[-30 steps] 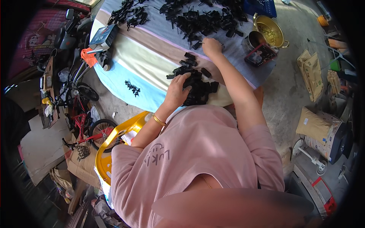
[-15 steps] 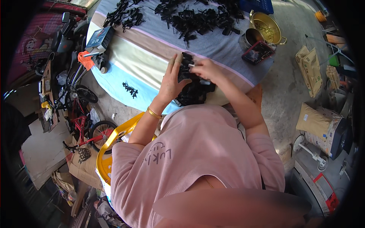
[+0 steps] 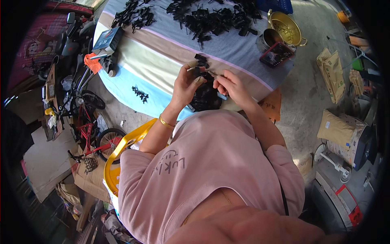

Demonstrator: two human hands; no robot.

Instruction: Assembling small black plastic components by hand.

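We see the left hand [image 3: 186, 83] raised over the near edge of the round table with the striped cloth [image 3: 162, 61]; its fingers are curled around a small black plastic part [image 3: 198, 70]. The right hand [image 3: 231, 85] is just beside it, with the fingers pinched on a thin pale pin [image 3: 214, 74] whose tip touches the same black part. So both hands are closed, each one grasping something, and the part is held between them, a little above the table.

Directly under the hands lies a dark heap of similar black parts [image 3: 205, 97] at the table edge. A bigger spread of black plastic pieces [image 3: 215, 18] covers the far side of the cloth, and a small cluster of black pieces [image 3: 140, 93] lies on the light blue stripe, well apart from the hands.

On the right part of the table stand a golden metal bowl [image 3: 286, 28] and a steel cup [image 3: 268, 38]. A yellow plastic chair [image 3: 122, 150] is near the person's left elbow.
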